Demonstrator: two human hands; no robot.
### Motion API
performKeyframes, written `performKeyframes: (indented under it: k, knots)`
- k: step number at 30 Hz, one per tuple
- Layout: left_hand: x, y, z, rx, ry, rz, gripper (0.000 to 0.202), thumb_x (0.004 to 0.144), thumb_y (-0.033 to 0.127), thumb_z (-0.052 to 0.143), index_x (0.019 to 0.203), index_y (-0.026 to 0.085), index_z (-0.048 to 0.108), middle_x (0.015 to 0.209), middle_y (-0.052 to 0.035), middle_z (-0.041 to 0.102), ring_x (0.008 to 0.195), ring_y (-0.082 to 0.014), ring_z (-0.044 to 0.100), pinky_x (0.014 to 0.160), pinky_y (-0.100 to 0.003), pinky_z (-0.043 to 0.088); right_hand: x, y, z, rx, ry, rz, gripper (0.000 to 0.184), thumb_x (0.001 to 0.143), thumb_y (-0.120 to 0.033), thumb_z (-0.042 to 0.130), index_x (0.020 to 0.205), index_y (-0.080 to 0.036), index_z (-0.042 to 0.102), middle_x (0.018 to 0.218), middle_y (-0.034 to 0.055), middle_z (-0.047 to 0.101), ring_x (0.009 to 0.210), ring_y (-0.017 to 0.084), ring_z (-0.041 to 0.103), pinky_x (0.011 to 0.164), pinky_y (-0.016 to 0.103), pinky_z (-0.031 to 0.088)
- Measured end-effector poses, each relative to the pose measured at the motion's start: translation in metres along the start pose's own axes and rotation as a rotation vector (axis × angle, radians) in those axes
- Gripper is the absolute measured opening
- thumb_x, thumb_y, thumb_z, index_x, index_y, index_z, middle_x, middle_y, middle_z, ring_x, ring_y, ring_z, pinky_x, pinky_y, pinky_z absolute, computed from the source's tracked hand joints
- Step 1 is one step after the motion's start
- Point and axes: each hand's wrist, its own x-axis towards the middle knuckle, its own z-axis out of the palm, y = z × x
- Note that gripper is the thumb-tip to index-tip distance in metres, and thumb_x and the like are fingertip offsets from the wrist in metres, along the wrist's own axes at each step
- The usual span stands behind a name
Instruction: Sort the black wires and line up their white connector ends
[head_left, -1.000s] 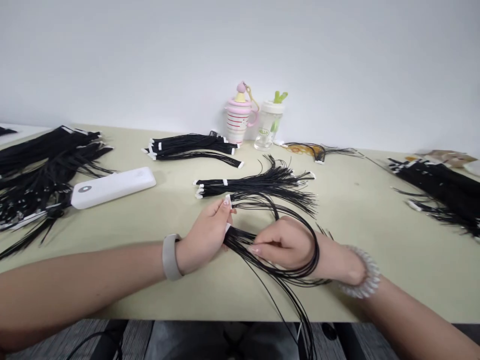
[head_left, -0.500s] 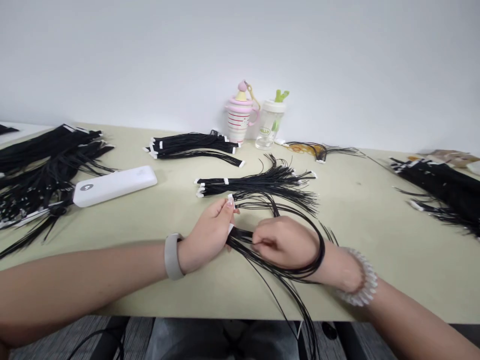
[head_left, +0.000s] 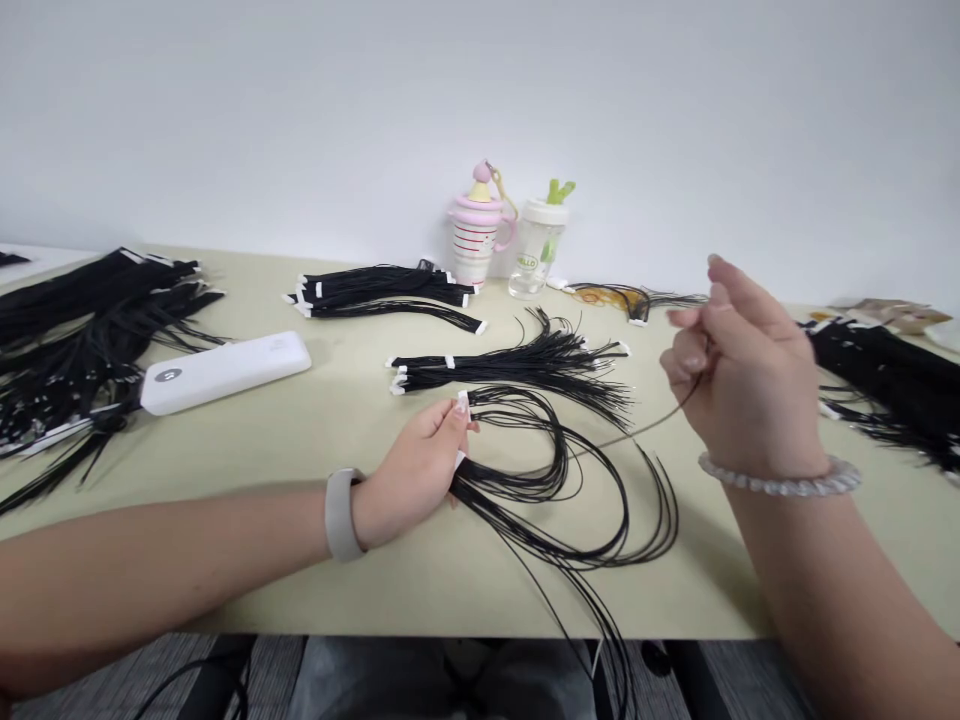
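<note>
My left hand (head_left: 416, 470) is closed around the white connector ends of a bundle of black wires (head_left: 555, 535) near the front of the table. From there the wires curve to the right in loops, and some hang over the front edge. My right hand (head_left: 739, 370) is raised at the right, its fingers closed on a single thin wire (head_left: 637, 432). This wire stretches taut down toward the looped bundle. Just beyond my left hand lies a bunch of black wires with white connectors (head_left: 495, 370), its loose ends fanned to the right.
A white power bank (head_left: 225, 372) lies at the left beside a heap of black wires (head_left: 90, 320). Behind are another wire bundle (head_left: 382, 290), a striped pink cup (head_left: 474, 240) and a clear bottle (head_left: 536, 250). More black wires (head_left: 892, 390) lie at the right.
My right hand has come out of the wire loop and moved up and to the right, drawing one wire with it. My left hand keeps its hold in the same spot.
</note>
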Motion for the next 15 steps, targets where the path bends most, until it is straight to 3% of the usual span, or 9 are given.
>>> performKeyframes:
  k: [2,4,6,8,11,15]
  knots:
    - [0.000,-0.001,0.000,-0.009,-0.013,0.001,0.039,0.085,0.052,0.033,0.065,0.020,0.041,0.051,0.0046,0.037,0.043,-0.0106,0.041,0.043,-0.025,0.037,-0.010,0.000,0.008,-0.145,-0.145,0.073,0.042,0.078,-0.023,0.058,0.118,-0.025,0.047,0.059,-0.0040,0.057,0.040,0.005,0.041,0.038,0.020,0.032]
    - [0.000,-0.002,-0.001,-0.016,-0.033,0.015,0.039,0.085,0.051,0.033,0.064,0.020,0.041,0.052,0.0046,0.037,0.044,-0.0103,0.040,0.043,-0.024,0.036,-0.022,0.003,0.016,-0.349,-0.355,0.065,0.025,0.079,-0.027,0.056,0.104,-0.021,0.052,0.061,-0.0022,0.059,0.044,0.007,0.045,0.040,0.021,0.035]
    - [-0.001,-0.004,-0.002,0.001,-0.043,0.044,0.039,0.086,0.050,0.032,0.063,0.019,0.041,0.053,0.0043,0.038,0.045,-0.0099,0.040,0.044,-0.023,0.036,-0.034,0.009,0.025,-0.552,-0.549,-0.065,0.011,0.081,-0.028,0.054,0.082,-0.018,0.056,0.067,0.0003,0.061,0.052,0.008,0.050,0.048,0.022,0.040]
    - [-0.002,-0.006,-0.003,0.035,-0.046,0.073,0.040,0.086,0.050,0.032,0.063,0.019,0.040,0.054,0.0041,0.039,0.045,-0.0096,0.040,0.044,-0.023,0.035,-0.043,0.016,0.031,-0.697,-0.688,-0.241,0.014,0.082,-0.024,0.052,0.072,-0.017,0.058,0.069,0.0007,0.059,0.060,0.009,0.051,0.056,0.022,0.040]
    - [-0.003,-0.006,-0.004,0.072,-0.055,0.083,0.040,0.087,0.049,0.031,0.062,0.019,0.038,0.052,0.0047,0.037,0.044,-0.0092,0.038,0.043,-0.023,0.034,-0.050,0.023,0.037,-0.779,-0.783,-0.365,0.013,0.083,-0.018,0.050,0.074,-0.017,0.060,0.067,-0.0004,0.056,0.063,0.009,0.049,0.060,0.022,0.038]
    - [-0.003,-0.003,-0.003,0.081,-0.079,0.096,0.038,0.088,0.046,0.032,0.061,0.019,0.038,0.052,0.0049,0.036,0.044,-0.0088,0.035,0.043,-0.022,0.031,-0.053,0.024,0.040,-0.775,-0.781,-0.366,0.015,0.084,-0.017,0.049,0.073,-0.016,0.059,0.067,-0.0010,0.055,0.063,0.008,0.047,0.060,0.021,0.035]
